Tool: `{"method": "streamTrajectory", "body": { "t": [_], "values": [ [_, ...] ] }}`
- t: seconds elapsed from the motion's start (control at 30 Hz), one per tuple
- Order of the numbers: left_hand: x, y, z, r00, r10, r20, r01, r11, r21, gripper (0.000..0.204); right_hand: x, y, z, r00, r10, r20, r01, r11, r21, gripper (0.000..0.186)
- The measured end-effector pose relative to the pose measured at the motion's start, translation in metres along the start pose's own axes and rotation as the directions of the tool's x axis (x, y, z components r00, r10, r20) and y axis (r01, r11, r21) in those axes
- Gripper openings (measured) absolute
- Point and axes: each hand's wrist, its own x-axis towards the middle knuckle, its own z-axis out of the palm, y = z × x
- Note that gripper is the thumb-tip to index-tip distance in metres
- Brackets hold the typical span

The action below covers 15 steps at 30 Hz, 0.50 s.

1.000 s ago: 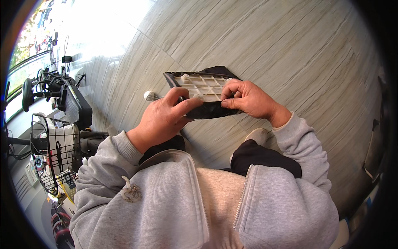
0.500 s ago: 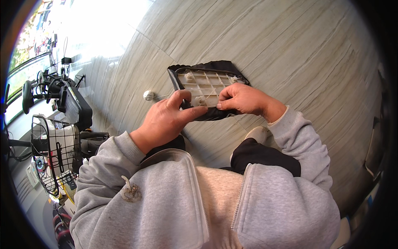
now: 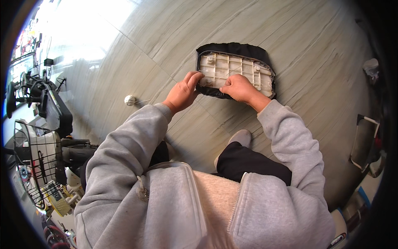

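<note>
A seat pad shows its off-white ribbed plastic underside (image 3: 228,70), with a black cover (image 3: 238,49) wrapped round its edges. My left hand (image 3: 185,92) is closed on the pad's near left corner, its fingers curled at the rim. Over the near edge, my right hand (image 3: 241,88) pinches thumb and forefinger together. Whether cord or a fold of the cover lies in that pinch is too small to make out. Left of the pad, a ball of white cord (image 3: 129,100) sits on the floor, and a thin strand trails from it toward my left hand.
Wood-look floor tiles (image 3: 157,45) surround the pad. Along the left stand a black wire basket (image 3: 39,162) and dark parts of what looks like an electric bike (image 3: 58,110). A framed panel (image 3: 365,141) is at the right. My shoe (image 3: 241,138) is below the pad.
The seat pad has moved to the right and farther from me, showing more of its underside. Both hands have moved with it. My left hand has shifted to the pad's left corner.
</note>
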Motion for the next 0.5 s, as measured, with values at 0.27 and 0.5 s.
{"method": "streamTrajectory", "body": {
  "t": [0.27, 0.5],
  "values": [
    [-0.004, -0.027, 0.048, 0.996, -0.052, -0.078, 0.055, 0.998, 0.034, 0.048, 0.02, 0.018, 0.024, 0.969, -0.091, -0.231, -0.01, 0.914, -0.405, 0.026],
    [-0.008, 0.001, 0.054, 0.972, -0.072, -0.226, 0.093, 0.992, 0.082, 0.018, 0.018, 0.033, 0.026, 0.951, -0.163, -0.262, 0.082, 0.952, -0.296, 0.025]
  ]
}}
